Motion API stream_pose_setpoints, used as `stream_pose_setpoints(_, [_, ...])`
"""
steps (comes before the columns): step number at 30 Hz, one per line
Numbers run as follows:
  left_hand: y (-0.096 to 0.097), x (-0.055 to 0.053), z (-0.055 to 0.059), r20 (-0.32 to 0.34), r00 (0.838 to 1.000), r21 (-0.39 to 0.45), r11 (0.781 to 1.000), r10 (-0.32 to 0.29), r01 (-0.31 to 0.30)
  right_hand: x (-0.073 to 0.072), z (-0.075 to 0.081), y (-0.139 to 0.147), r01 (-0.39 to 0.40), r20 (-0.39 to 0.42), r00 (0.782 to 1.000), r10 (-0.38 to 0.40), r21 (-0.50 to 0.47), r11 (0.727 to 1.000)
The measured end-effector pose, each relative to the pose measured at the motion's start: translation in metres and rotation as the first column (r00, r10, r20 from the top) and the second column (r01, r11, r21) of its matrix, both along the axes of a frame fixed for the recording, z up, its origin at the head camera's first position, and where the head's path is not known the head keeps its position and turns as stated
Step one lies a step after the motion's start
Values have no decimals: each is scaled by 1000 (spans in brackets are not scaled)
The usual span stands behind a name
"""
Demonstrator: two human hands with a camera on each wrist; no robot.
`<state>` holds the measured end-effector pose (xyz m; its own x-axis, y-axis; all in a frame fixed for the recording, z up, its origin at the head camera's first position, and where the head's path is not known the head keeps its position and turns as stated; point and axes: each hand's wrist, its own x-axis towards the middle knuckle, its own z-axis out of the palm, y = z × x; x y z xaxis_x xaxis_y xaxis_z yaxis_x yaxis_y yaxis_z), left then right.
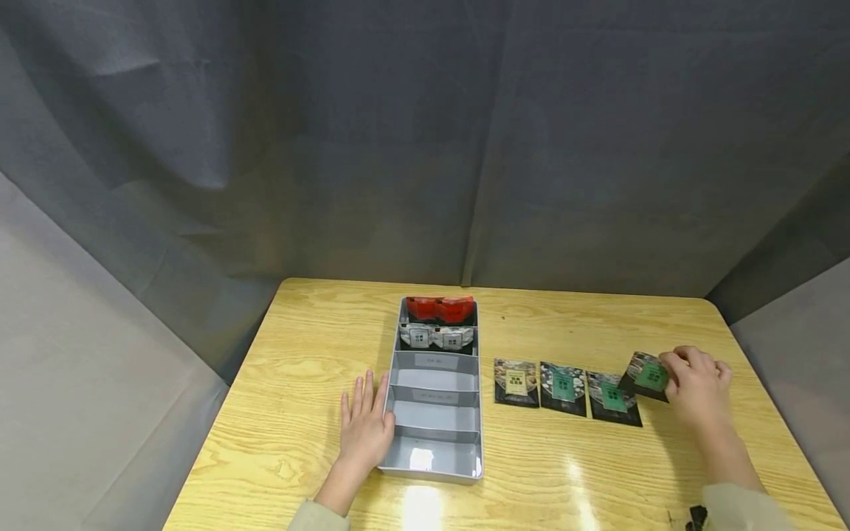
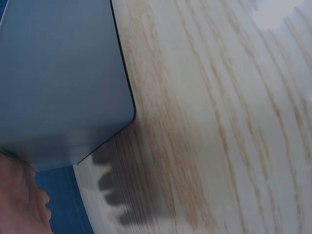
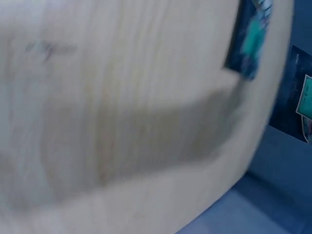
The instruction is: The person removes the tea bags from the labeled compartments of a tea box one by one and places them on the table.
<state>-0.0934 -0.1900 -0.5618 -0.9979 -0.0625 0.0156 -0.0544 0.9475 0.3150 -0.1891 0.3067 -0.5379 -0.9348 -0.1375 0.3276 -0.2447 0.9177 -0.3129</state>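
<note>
My right hand point(image 1: 700, 385) pinches a dark packet with a green label point(image 1: 651, 377) at its right edge. That packet point(image 3: 291, 100) hangs off the table in the right wrist view, and the hand itself is out of that view. Two more green-label packets, one point(image 1: 614, 399) beside the held one and another point(image 1: 563, 389) further left, lie in a row with a yellow-label packet point(image 1: 516, 383). Against the left side of a grey divided tray point(image 1: 434, 413) rests my left hand point(image 1: 367, 431), fingers straight. The left wrist view shows the tray's outer wall point(image 2: 63, 68) close up.
Red packets point(image 1: 440, 310) stand in the tray's back compartment, with silvery white ones point(image 1: 436, 338) in the compartment before it. Grey curtains point(image 1: 372, 162) enclose the wooden table point(image 1: 299, 346) at the back and sides. A small black object point(image 1: 696, 517) sits by the right sleeve.
</note>
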Motion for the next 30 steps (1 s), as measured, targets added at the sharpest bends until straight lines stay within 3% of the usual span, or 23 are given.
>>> stream_pose_setpoints(6, [0,0,-1,7,1000,-5,1000,-6,6,-1,-22,35,-3,104,995,-5,78,997])
stream_pose_setpoints(11, [-1,0,-2,14,1000,-3,1000,5,-5,-3,-34,47,0,183,983,-22,119,993])
stream_pose_setpoints(22, [1,0,0,0,1000,8,1000,5,-5,-11,-57,39,-1,251,965,-72,280,960])
stream_pose_setpoints(30, [0,0,0,-2,1000,-2,1000,3,-3,-15,-59,28,34,285,950,-127,311,950])
